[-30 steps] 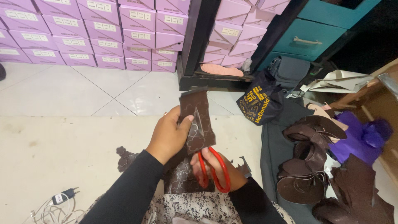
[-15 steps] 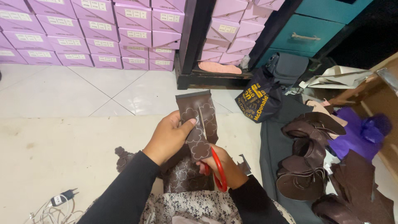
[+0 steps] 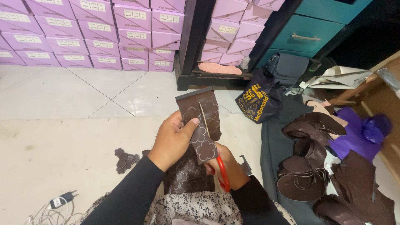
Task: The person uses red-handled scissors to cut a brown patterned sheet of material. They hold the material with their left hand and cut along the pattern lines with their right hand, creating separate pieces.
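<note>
Stacked lilac shoeboxes (image 3: 83, 37) along wall; teal drawer cabinet (image 3: 316, 33); dark printed bag (image 3: 260, 100); brown leather offcuts (image 3: 308, 166) heaped right; white cable (image 3: 50, 210).

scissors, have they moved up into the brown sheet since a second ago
Yes. The scissors now have their blades up across the brown sheet, pointing toward the black shelf base; earlier only the red handles showed below it.

right hand (image 3: 225, 164) mostly hidden behind brown sheet (image 3: 200, 125)
</note>
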